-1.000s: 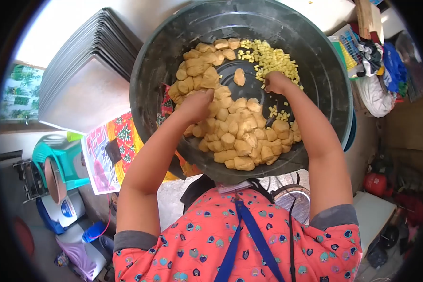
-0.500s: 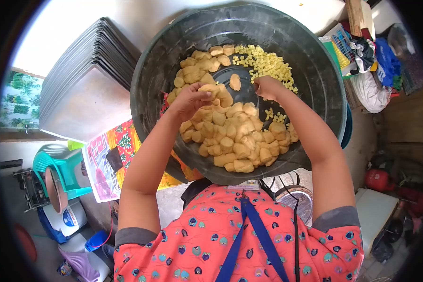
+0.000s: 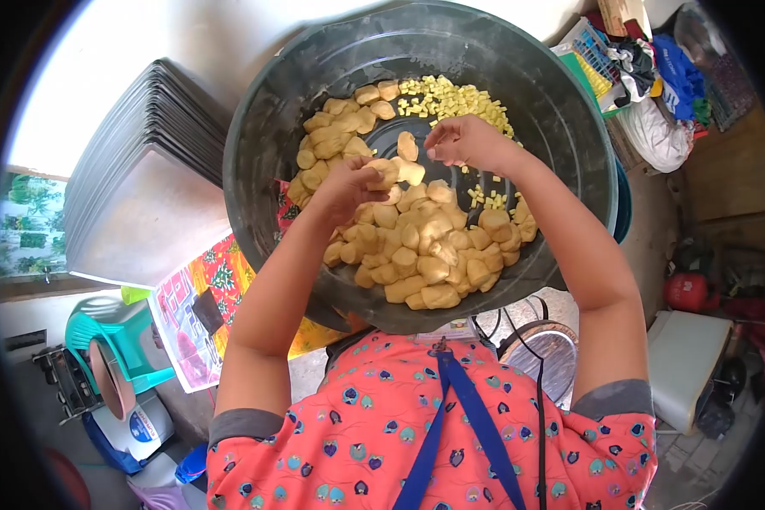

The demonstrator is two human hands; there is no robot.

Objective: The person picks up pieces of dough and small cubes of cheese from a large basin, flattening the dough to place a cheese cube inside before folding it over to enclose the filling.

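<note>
A large black tub (image 3: 569, 119) sits in front of me, tilted toward my body. A heap of tan dough-like chunks (image 3: 425, 246) fills its near side, and small yellow cubes (image 3: 450, 98) lie at its far side. My left hand (image 3: 353, 183) is raised over the heap with its fingers closed on a tan chunk (image 3: 387, 170). Just to the right, my right hand (image 3: 463, 140) hovers above the tub's middle with its fingers curled; what it holds is not clear. One lone chunk (image 3: 407, 144) lies between the hands.
A stack of metal trays (image 3: 144, 178) lies left of the tub. A patterned cloth (image 3: 208, 297) and a teal plastic stool (image 3: 119, 336) are lower left. Clothes and bags (image 3: 654, 93) pile up at the upper right. A wire fan guard (image 3: 544, 353) sits under the tub.
My left hand lifted out of the heap with a chunk. My right hand left the yellow cubes and moved toward the left hand.
</note>
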